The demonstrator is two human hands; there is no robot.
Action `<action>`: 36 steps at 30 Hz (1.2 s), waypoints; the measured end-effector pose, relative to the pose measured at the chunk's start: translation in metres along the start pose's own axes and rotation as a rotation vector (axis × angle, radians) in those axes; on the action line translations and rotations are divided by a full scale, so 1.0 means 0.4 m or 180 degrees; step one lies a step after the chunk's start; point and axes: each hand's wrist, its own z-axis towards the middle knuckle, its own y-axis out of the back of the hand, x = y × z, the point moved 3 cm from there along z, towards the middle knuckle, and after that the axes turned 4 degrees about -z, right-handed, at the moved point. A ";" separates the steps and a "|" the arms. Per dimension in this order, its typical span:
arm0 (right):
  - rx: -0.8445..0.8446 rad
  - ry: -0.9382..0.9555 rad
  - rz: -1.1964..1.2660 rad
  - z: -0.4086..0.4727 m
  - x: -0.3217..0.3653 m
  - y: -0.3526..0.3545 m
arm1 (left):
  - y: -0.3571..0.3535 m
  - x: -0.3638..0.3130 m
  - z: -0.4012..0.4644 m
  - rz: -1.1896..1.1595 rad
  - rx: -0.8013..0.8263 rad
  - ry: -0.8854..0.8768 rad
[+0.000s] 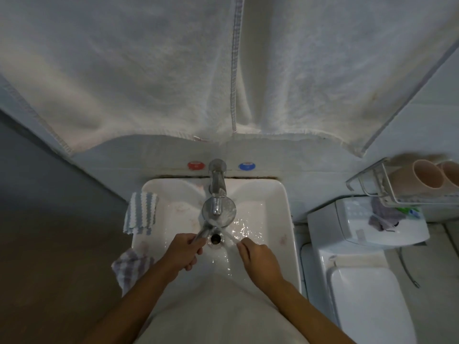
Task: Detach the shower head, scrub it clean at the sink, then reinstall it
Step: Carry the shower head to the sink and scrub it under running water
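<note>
Both forearms reach out from the bottom of the view over the white sink [275, 194]. Her or his left hand [185, 250] is wrapped round the chrome handle of the shower head [218, 209], whose round face sits up under the tap [218, 181], just above the drain [215, 239]. Across from it, the right hand [258, 256] pinches the end of a thin pale tool, probably a toothbrush [229, 235], though it is blurred and I cannot be sure; its far end reaches toward the lower edge of the face. Water glistens in the basin to the right of the drain.

This looks like the scrubbing step, with the head already off its mount and the refitting not yet done. To do it well, I would say keep the left grip firm on the wet handle, since chrome will slip, and tilt the face toward the brush so the nozzles can be seen. Short strokes across the holes ought to lift scale better than long sweeps. Turning the head under the stream should rinse away what comes loose.

Two striped cloths [141, 214] hang over the sink's left rim, handy for wiping off afterwards.
</note>
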 end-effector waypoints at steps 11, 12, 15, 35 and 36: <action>-0.0262 -0.0235 0.0107 0.015 -0.016 0.003 | 0.009 0.038 -0.016 0.0028 0.0015 -0.0013; -0.0229 -0.0223 0.0125 0.016 -0.018 -0.001 | 0.007 0.041 -0.017 0.0021 0.0018 -0.0011; 0.0090 -0.0048 0.0154 0.003 -0.011 -0.022 | 0.008 0.047 -0.018 0.0025 0.0018 -0.0002; -0.0105 -0.0253 0.0071 0.023 -0.006 -0.008 | 0.029 0.109 -0.033 -0.0016 0.0015 -0.0108; -0.0164 -0.0342 0.0041 0.029 -0.008 -0.004 | 0.026 0.109 -0.034 0.0013 0.0041 -0.0121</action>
